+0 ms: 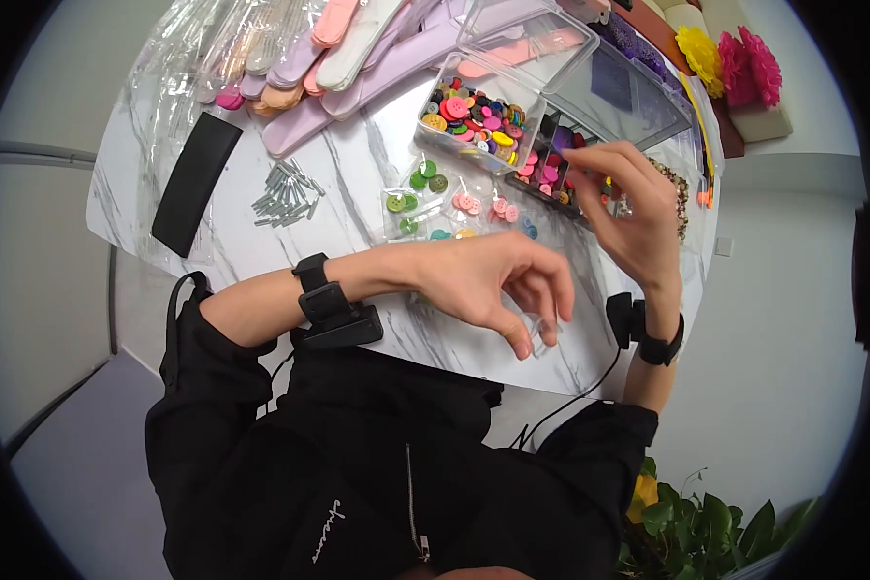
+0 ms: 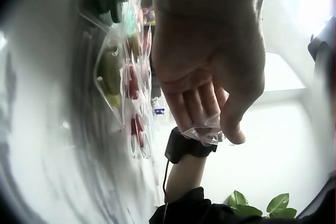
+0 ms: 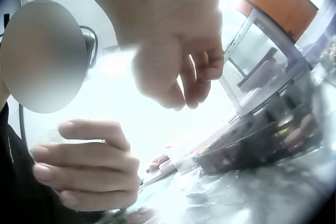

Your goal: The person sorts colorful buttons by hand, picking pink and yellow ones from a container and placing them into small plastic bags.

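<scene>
The left hand [image 1: 493, 280] is above the table's near side, its fingers curled and a small clear plastic bag [image 2: 203, 133] held at the fingertips beside the thumb. Over the edge of a black compartment box [image 1: 563, 198] hangs the right hand [image 1: 633, 217], thumb and forefinger apart, nothing visible between them. In the right wrist view the right hand [image 3: 173, 50] has loosely bent fingers. Pink and red buttons lie in the box. Beyond the left hand, small clear bags hold green buttons [image 1: 396, 203] and pink buttons [image 1: 467, 203].
A clear box of mixed buttons [image 1: 469, 111] stands beside the black box, whose clear lid [image 1: 638, 97] is raised. On the left are metal pieces [image 1: 287, 193], a black strip [image 1: 195, 184] and pastel strips [image 1: 387, 72]. A cable runs from the right wrist over the near edge.
</scene>
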The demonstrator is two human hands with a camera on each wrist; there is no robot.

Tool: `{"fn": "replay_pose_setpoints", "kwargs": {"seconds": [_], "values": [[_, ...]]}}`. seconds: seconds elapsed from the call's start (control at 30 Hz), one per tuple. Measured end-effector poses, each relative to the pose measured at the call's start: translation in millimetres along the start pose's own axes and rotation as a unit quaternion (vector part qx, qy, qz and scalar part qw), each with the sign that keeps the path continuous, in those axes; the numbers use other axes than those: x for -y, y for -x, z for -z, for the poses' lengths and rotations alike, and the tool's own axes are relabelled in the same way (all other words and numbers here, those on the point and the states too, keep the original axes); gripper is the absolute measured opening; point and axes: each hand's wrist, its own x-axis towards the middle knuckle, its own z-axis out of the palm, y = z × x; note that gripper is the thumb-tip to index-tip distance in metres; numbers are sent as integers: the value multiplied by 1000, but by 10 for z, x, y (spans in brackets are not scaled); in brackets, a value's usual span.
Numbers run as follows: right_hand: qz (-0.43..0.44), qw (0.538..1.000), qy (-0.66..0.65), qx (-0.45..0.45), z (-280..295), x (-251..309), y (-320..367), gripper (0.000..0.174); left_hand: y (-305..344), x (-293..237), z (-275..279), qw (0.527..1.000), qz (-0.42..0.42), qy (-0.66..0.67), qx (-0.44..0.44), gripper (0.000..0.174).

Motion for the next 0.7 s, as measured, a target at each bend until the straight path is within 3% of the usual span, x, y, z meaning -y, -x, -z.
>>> {"fn": "replay_pose_setpoints", "kwargs": {"seconds": [0.07,0.17,0.3,0.43,0.6,0.7], "values": [[7,1000,27,-8,-94,8,-139,20,15,-32,-25,998,44,-22,35,37],[117,981,143,57,-146,-49,-394,22,10,49,-11,998,32,-12,51,35],[134,968,155,146,-184,-38,-673,23,19,26,-3,998,29,-25,55,35],[107,961,134,217,-279,11,-819,24,27,34,-16,997,45,-28,59,34],[126,960,108,227,-455,-53,-874,23,21,16,20,996,54,-49,58,34],[87,971,91,202,-482,-68,-872,21,20,29,26,996,47,-50,57,33]]}}
